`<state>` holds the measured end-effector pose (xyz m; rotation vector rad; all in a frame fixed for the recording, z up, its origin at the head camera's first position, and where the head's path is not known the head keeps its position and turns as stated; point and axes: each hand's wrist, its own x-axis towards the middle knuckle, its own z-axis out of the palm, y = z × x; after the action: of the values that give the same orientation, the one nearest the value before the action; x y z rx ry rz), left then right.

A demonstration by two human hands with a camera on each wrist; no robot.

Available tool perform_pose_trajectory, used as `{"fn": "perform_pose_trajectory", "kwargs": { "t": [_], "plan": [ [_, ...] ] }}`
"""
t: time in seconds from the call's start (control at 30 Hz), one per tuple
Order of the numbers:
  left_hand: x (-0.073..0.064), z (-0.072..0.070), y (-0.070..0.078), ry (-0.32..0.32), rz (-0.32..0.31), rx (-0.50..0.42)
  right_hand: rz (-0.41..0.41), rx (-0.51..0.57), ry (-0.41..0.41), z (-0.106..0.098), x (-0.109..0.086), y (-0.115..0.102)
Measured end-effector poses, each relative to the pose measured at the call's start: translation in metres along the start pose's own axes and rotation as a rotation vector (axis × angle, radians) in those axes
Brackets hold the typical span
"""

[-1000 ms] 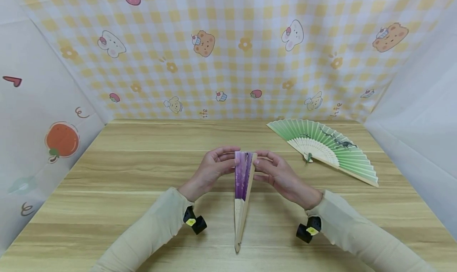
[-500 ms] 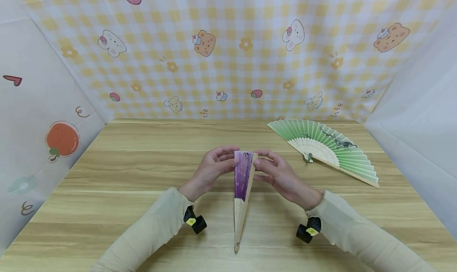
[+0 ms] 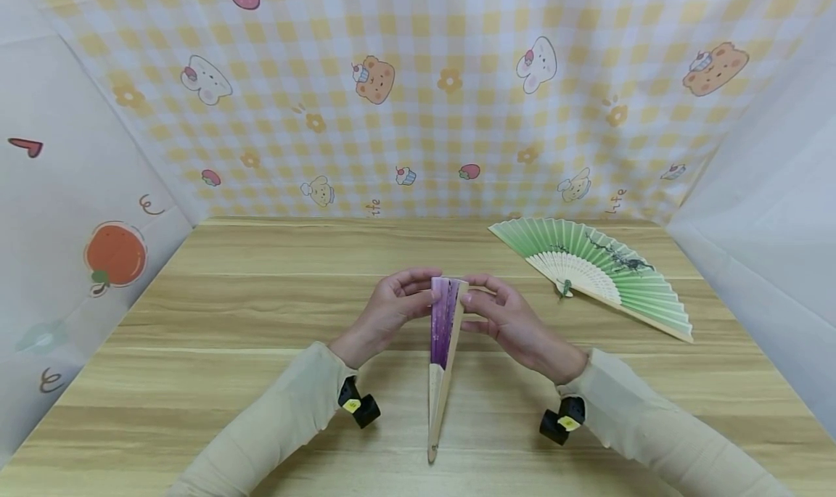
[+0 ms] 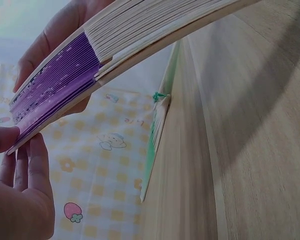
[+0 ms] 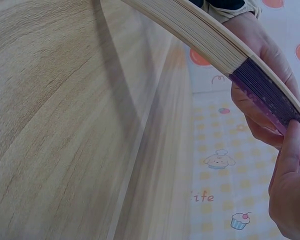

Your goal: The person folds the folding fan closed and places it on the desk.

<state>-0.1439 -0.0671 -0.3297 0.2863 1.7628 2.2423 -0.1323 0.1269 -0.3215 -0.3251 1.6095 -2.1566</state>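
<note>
Plainly, you had both hands on the purple fan (image 3: 443,330), which lay at the middle of the scene, in front of you and over the wooden table (image 3: 261,301). Your left hand (image 3: 385,312) pinched the left edge of its cloth end between thumb and fingers. Your right hand (image 3: 509,315) gripped the opposite edge near the top, its thumb on the near face of the pale outer stick (image 3: 443,392).

The fan was nearly folded, its top spread only into a narrow wedge, and its pivot end (image 3: 432,453) pointed back toward you. Both wrist views showed the pleats packed close together and the cloth end raised off the tabletop; whether the pivot end touched the wood, you could not tell.

Farther back on your right, apart from your hands, a green fan (image 3: 614,268) lay widely spread on the table, with dark branches printed on its cloth and a green tassel (image 3: 565,288) at its pivot. Behind the table hung a yellow-and-white checked cloth (image 3: 424,127) printed with cartoon animals. You wore cream sleeves (image 3: 281,410), and a black wrist device (image 3: 359,404) with a yellow label sat by your left cuff.
</note>
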Motion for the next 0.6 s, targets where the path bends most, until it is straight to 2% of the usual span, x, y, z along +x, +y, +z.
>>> {"fn": "perform_pose_trajectory", "kwargs": {
  "t": [0.6],
  "plan": [
    [0.0001, 0.0011, -0.0020, -0.018, 0.009, -0.003, 0.002, -0.006, -0.013, 0.0019, 0.0011, -0.0002]
  ]
}}
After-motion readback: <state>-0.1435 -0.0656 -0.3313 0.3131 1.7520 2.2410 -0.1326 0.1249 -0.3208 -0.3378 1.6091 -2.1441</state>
